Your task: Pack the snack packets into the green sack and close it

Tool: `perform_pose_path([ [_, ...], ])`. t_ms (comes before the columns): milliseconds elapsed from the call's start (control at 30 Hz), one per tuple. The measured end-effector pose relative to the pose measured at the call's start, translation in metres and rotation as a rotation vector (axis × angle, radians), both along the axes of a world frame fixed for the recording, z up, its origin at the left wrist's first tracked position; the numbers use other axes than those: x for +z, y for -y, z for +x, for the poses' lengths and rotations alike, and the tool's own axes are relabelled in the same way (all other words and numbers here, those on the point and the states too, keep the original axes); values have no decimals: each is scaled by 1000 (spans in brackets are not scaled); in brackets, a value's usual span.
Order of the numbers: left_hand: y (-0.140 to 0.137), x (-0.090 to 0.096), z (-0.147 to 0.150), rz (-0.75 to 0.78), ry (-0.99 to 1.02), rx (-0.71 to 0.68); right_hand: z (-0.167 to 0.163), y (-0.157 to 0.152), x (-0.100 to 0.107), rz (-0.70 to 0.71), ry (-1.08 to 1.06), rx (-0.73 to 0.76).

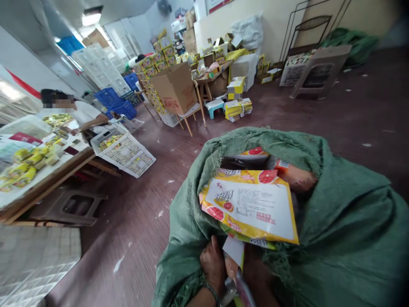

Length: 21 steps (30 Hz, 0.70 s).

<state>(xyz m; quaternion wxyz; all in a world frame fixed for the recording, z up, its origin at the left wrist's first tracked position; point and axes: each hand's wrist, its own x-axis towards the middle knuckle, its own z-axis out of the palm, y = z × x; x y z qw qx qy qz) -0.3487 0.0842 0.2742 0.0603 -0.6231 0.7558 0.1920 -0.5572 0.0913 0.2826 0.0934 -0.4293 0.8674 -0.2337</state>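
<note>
A big green woven sack [345, 221] fills the lower right, its mouth open toward me. Flattened yellow cartons with grapefruit pictures [252, 204] stick out of the mouth, with an orange packet [295, 177] behind them. My left hand [212, 264] is at the sack's near rim, fingers curled on the green fabric beside a white card [234, 250] and a shiny wrapper [238, 292]. My right hand [257, 275] lies just right of it, dark and mostly hidden under the cartons; its grip cannot be made out.
A long table [47, 175] with yellow packets stands at the left, where another person [79, 113] works. White crates [124, 151], a brown stool [72, 207], a tilted cardboard box [175, 87], stacked cartons and a brown plastic stand [319, 68] surround the dark red floor [134, 221].
</note>
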Motion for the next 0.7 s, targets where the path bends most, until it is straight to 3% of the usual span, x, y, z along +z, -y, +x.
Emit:
perform_pose_path([
  [100, -3, -3, 4, -35, -4, -6, 36, -22, -12, 71, -15, -7],
  [200, -7, 15, 12, -13, -21, -2, 87, -57, -3, 175, -45, -24],
  [300, -17, 54, 28, 33, -62, -6, 119, -89, 35, 287, -97, -56],
  [400, -26, 106, 53, 70, -179, 23, 125, -116, 95, 380, -82, -44],
  [467, -27, 142, 75, 74, -282, 44, 120, -137, 139, 304, 6, -9],
  [600, -20, 208, 127, 7, -433, 10, 106, -192, 221, -108, 199, -11],
  [700, -18, 244, 171, -78, -499, -4, 104, -236, 268, -358, 293, -76],
])
